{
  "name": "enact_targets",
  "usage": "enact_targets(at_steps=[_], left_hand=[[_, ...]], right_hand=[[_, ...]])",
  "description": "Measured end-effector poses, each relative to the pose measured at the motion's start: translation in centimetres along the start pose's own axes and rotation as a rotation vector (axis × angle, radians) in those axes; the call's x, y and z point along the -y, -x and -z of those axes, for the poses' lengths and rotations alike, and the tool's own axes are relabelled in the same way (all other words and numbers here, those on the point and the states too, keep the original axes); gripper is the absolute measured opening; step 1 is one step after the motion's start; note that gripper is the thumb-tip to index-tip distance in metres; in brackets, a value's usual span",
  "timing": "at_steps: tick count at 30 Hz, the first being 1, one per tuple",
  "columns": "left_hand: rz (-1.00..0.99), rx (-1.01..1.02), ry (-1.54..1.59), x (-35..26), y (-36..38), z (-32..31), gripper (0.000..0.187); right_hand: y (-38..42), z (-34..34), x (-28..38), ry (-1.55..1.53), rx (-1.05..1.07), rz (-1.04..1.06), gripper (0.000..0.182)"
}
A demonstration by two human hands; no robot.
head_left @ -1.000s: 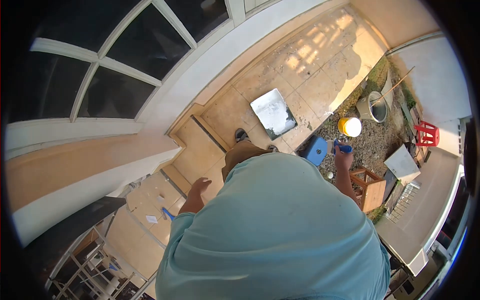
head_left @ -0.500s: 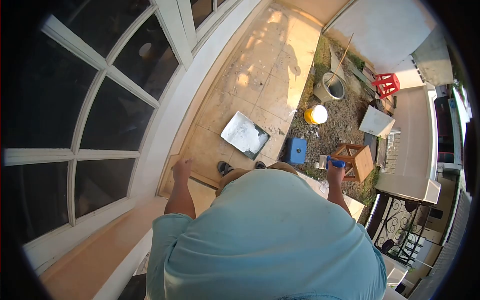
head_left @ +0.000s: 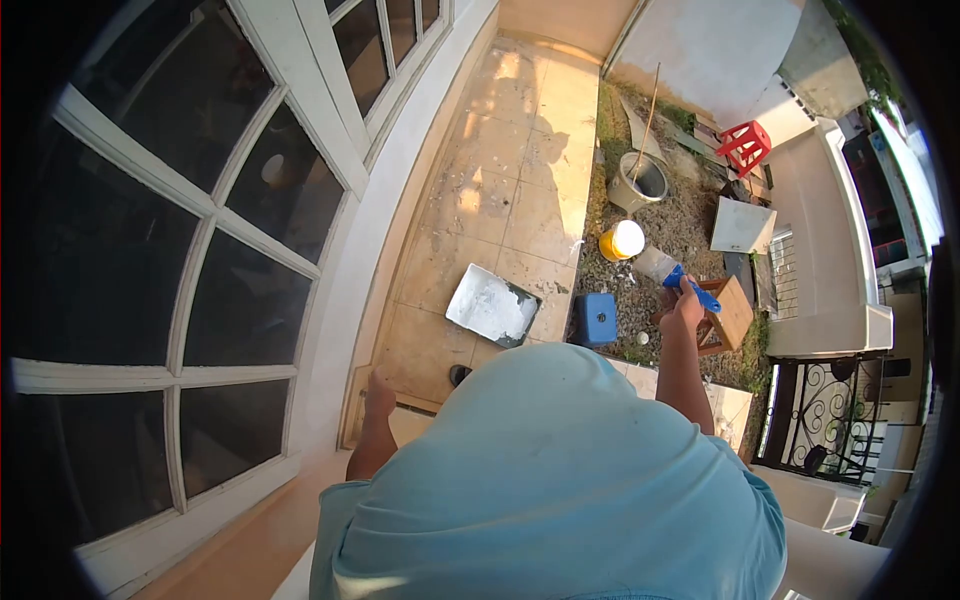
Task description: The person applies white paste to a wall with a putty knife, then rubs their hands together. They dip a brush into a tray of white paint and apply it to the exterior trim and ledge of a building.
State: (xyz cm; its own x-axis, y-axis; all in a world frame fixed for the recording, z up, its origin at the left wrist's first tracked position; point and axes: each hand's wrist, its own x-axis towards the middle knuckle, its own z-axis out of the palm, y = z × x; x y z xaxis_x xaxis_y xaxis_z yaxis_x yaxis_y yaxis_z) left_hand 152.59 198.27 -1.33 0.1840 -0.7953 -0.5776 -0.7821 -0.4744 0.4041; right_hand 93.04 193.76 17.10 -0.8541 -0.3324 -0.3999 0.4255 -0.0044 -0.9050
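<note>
A wide paintbrush point(head_left: 656, 264) with pale bristles and a blue handle is in my right hand point(head_left: 683, 310), whose fingers are wrapped round the handle. The bristles point forward and left, above the gravel beside the yellow and white bucket point(head_left: 622, 241). My left hand point(head_left: 380, 392) hangs low by the wall base, apart from any object; its fingers are too indistinct to read. Ahead on the tiles lies a paint tray point(head_left: 492, 306) coated with white paint, its right side showing dark patches.
A blue box point(head_left: 596, 319) sits at the tile edge, with a wooden stool point(head_left: 728, 314) to its right. Farther off are a large grey bucket point(head_left: 637, 182) holding a stick and a red plastic stool point(head_left: 744, 147). White-framed windows point(head_left: 205, 210) line my left.
My right hand has risen and swung forward with the paintbrush, bringing its bristles into clear view. My left hand has dropped slightly, and the camera view has shifted.
</note>
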Motion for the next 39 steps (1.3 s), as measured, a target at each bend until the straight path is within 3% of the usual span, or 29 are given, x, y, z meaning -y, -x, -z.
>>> enact_targets(at_steps=[2,3,5,7,12,14,17,20,22,24,28,31,32,33,34,36,38,39], left_hand=[[-0.176,-0.129,-0.013,2.0,-1.0,-1.3,0.056],[-0.174,-0.122,-0.018,2.0,-0.7,-1.2,0.056],[-0.021,0.037,0.121,0.7,0.2,-0.2,0.055],[-0.031,0.027,0.130,1.8,-0.1,-1.7,0.055],[0.019,0.103,0.092,6.5,-1.2,-6.8,0.056],[0.167,0.314,0.190,6.7,-0.3,-6.5,0.055],[-0.004,0.252,0.117,6.9,1.4,-6.0,0.051],[0.090,0.176,0.315,11.5,-0.9,-9.7,0.050],[0.161,0.113,0.330,7.1,2.5,-7.0,0.048],[0.066,-0.039,0.311,7.0,3.7,-7.5,0.047],[0.303,-0.165,0.279,1.5,9.1,-8.3,0.044],[0.358,-0.166,0.322,-0.6,12.6,-12.4,0.044],[0.407,-0.120,0.381,4.0,11.5,-17.6,0.045],[0.465,-0.116,0.387,-0.7,13.9,-16.9,0.043],[0.374,-0.029,0.700,7.7,12.6,-24.3,0.040],[0.435,-0.080,0.621,4.0,15.2,-26.4,0.037],[0.369,-0.146,0.465,0.5,17.9,-27.9,0.036],[0.432,-0.122,0.405,-2.4,18.8,-26.5,0.036]], right_hand=[[2.3,-2.7,1.1,-0.052,0.080,0.005,0.026],[3.1,-3.7,1.7,-0.042,0.122,0.004,0.026],[4.0,-5.1,2.3,-0.031,0.155,0.007,0.026],[4.3,-5.8,2.9,-0.107,0.281,-0.035,0.025],[6.7,-6.8,4.7,-0.178,0.332,-0.076,0.024],[6.6,-6.4,4.8,-0.192,0.374,-0.085,0.023],[4.8,-6.0,4.2,-0.223,0.486,-0.145,0.029],[5.0,-7.8,4.6,-0.186,0.429,-0.231,0.032],[3.5,-9.2,4.0,-0.156,0.460,-0.286,0.031],[1.4,-11.3,2.8,-0.172,0.487,-0.391,0.029],[-1.7,-16.0,1.5,-0.089,0.604,-0.483,0.030],[-3.8,-18.8,1.1,-0.030,0.671,-0.562,0.030],[-4.3,-19.5,1.1,0.000,0.678,-0.599,0.029],[-4.7,-20.0,1.3,0.028,0.697,-0.616,0.029],[-5.4,-20.5,1.3,0.037,0.688,-0.644,0.029],[-6.9,-21.4,0.8,0.060,0.744,-0.699,0.041],[-8.6,-21.9,0.0,0.106,0.741,-0.751,0.038],[-8.8,-22.3,0.1,0.146,0.721,-0.745,0.035]])
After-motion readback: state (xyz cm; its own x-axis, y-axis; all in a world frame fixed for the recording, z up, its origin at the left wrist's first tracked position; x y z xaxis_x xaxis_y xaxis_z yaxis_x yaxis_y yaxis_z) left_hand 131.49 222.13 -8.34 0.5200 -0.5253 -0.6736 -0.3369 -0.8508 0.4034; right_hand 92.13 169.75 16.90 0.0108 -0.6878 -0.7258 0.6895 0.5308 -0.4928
